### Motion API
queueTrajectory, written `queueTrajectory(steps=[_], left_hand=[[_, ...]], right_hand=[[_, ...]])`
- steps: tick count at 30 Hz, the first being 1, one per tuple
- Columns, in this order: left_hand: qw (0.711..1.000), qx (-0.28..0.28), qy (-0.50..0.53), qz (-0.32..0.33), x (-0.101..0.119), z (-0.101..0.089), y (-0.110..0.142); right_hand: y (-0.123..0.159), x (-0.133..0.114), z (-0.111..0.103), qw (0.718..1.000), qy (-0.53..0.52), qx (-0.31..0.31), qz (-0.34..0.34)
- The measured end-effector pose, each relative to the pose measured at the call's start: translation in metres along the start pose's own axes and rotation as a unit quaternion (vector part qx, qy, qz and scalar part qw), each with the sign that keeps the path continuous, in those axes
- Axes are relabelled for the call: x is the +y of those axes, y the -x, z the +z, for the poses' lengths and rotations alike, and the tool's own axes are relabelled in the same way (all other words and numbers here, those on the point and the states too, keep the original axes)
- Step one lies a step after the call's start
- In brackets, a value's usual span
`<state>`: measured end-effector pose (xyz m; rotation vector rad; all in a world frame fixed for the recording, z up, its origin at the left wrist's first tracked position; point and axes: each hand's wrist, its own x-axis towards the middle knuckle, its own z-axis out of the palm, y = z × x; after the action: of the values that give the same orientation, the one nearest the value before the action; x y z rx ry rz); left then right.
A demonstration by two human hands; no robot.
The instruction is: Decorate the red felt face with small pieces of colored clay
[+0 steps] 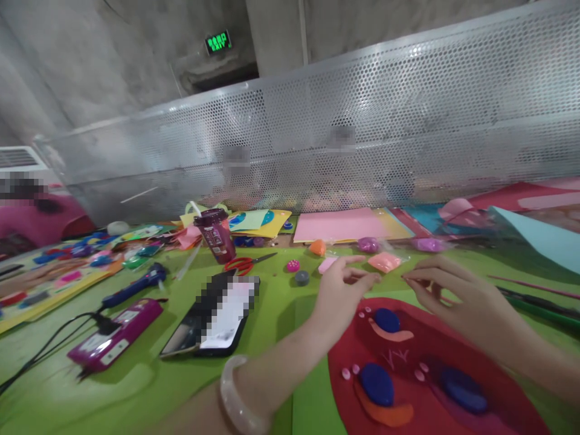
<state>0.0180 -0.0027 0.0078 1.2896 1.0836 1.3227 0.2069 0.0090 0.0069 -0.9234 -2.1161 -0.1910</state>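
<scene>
My left hand point(341, 291) hovers over the far edge of a red clay-decorated sheet point(408, 374), thumb and fingers pinched together; anything in them is too small to make out. My right hand point(457, 296) faces it a short way to the right, fingertips also pinched. The red sheet carries dark blue clay ovals point(377, 383), orange strips and small pink dots. Just beyond the hands lie a pink clay lump in a bag point(384, 261), an orange lump point(318, 247) and purple lumps point(368, 244). A pale bangle point(235, 396) sits on my left wrist.
On the green table point(149, 386) lie a phone point(212, 317), a magenta power bank point(115, 341) with cable, a blue glue gun point(136, 287), red scissors point(247, 263) and a dark cup point(216, 234). Coloured paper sheets point(344, 225) line the perforated metal screen point(362, 121). A person in pink point(31, 217) sits far left.
</scene>
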Motion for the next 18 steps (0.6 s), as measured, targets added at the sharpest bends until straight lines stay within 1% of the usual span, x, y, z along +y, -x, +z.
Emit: queueTrajectory(steps=[3, 5, 8, 12, 18], left_hand=[[0.999, 0.034, -0.007, -0.041, -0.003, -0.005, -0.007], [0.996, 0.054, -0.008, -0.066, -0.005, -0.009, -0.01], [0.994, 0.066, 0.01, -0.092, -0.005, -0.012, -0.013], [0.993, 0.053, 0.013, -0.108, -0.004, -0.011, -0.012], [0.993, 0.038, -0.005, -0.109, -0.004, -0.009, -0.011]], right_hand=[[0.0, 0.019, 0.002, 1.0, 0.009, -0.025, -0.001], [0.001, 0.033, 0.004, 0.998, 0.035, -0.048, -0.001], [-0.001, 0.048, 0.008, 0.993, 0.063, -0.102, 0.013], [-0.004, 0.052, 0.017, 0.986, 0.067, -0.15, 0.02], [-0.007, 0.054, 0.028, 0.974, 0.091, -0.206, -0.003]])
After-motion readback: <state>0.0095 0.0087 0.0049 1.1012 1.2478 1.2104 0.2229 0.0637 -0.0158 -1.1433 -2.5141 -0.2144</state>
